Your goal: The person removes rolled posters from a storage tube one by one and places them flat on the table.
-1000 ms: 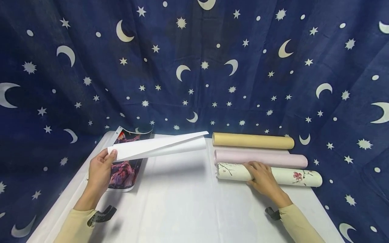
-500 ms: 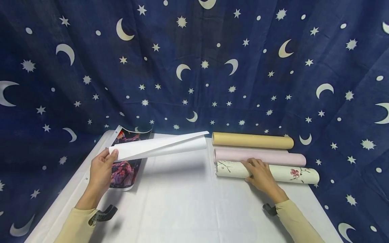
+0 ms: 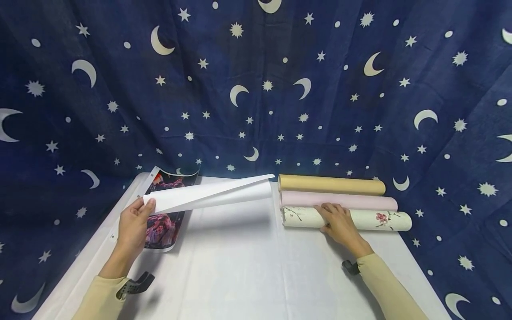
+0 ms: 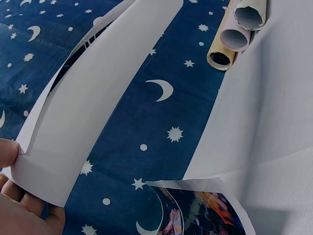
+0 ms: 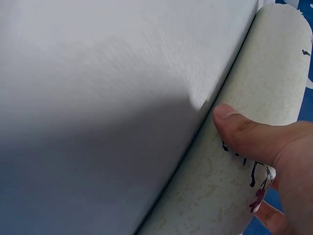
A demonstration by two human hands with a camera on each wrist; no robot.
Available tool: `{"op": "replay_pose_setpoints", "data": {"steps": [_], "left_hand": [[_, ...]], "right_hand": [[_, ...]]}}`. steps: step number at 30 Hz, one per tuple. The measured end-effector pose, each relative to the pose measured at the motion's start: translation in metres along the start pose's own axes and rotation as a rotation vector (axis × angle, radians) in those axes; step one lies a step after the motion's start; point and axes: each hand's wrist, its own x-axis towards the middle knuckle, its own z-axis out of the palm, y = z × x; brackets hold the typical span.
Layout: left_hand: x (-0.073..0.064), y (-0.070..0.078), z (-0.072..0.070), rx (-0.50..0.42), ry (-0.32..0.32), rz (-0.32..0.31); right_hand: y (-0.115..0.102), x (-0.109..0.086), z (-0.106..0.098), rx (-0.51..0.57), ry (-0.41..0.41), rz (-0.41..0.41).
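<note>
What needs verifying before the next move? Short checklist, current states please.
1. White sheet gripped: ok, the left hand pinches one end.
2. White sheet evenly rolled: not ok, a loose edge flares out at the far end.
3. Floral roll held: ok, right hand grips across it.
4. Rolls side by side: ok, floral, then pink roll, then yellow roll.
5. Poster flat: not ok, far edge curls up.
6. Sheet's inner face undamaged: cannot tell, only a dark sliver shows.
</note>
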Motion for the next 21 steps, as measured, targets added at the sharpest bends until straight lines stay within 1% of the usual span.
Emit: {"op": "replay_pose_setpoints", "data": {"steps": [2, 8, 14, 18, 20, 21], "left_hand": [[0.0, 0.0, 0.0, -0.008, -0.008, 0.001], [-0.002, 0.001, 0.0, 0.024, -0.013, 0.013], [-0.003, 0.001, 0.001, 0.006, -0.008, 0.011], [-0.003, 0.0, 0.002, -0.014, -0.01, 0.009], [-0.003, 0.0, 0.003, -0.01, -0.019, 0.012], [-0.003, 0.0, 0.004, 0.006, -0.023, 0.017]], "right_hand": [[0.001, 0.004, 0.002, 0.003, -0.005, 0.002], [0.004, 0.013, 0.004, 0.009, -0.005, -0.004], [0.008, 0.022, 0.007, -0.001, -0.014, -0.008], [0.007, 0.025, 0.008, -0.008, -0.013, -0.007], [0.006, 0.026, 0.008, -0.006, -0.011, 0.003], [0.004, 0.026, 0.007, -0.003, -0.007, 0.006]]}}
